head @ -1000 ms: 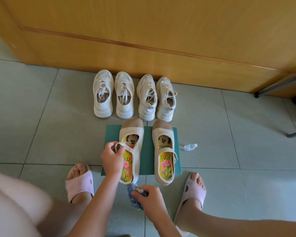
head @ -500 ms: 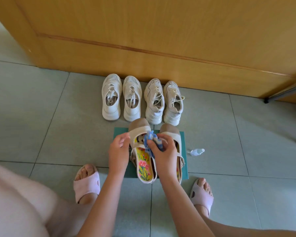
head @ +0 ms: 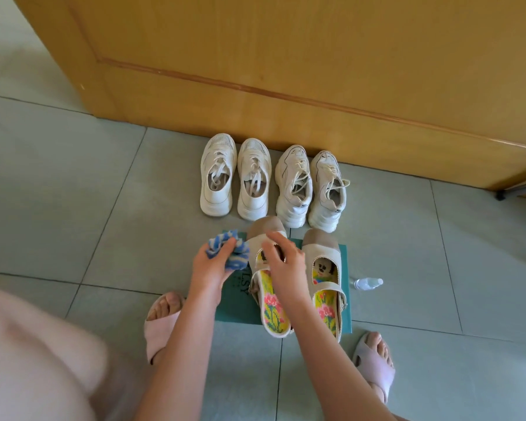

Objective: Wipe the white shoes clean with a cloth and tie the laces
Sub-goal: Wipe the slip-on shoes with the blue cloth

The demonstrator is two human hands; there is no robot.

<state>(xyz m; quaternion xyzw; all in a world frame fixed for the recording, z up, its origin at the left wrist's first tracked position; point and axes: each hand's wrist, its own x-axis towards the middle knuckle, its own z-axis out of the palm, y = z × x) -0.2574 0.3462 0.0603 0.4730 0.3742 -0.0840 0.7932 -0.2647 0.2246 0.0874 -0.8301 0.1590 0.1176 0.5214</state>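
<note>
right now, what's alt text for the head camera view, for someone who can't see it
A person's left hand grips a blue-and-white cloth beside a beige strap shoe that the right hand holds over a green mat. Two pairs of white sneakers stand behind by a wooden door.

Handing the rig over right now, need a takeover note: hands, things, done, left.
Left hand grips the blue-and-white cloth.
Right hand holds the left beige strap shoe on the green mat; right beige strap shoe beside it.
Left white pair and right white pair stand by the door, laces loose.
Spray bottle on the floor right of the mat.
Done: nothing I can confirm.
Left: wipe the white shoes, tie laces.
</note>
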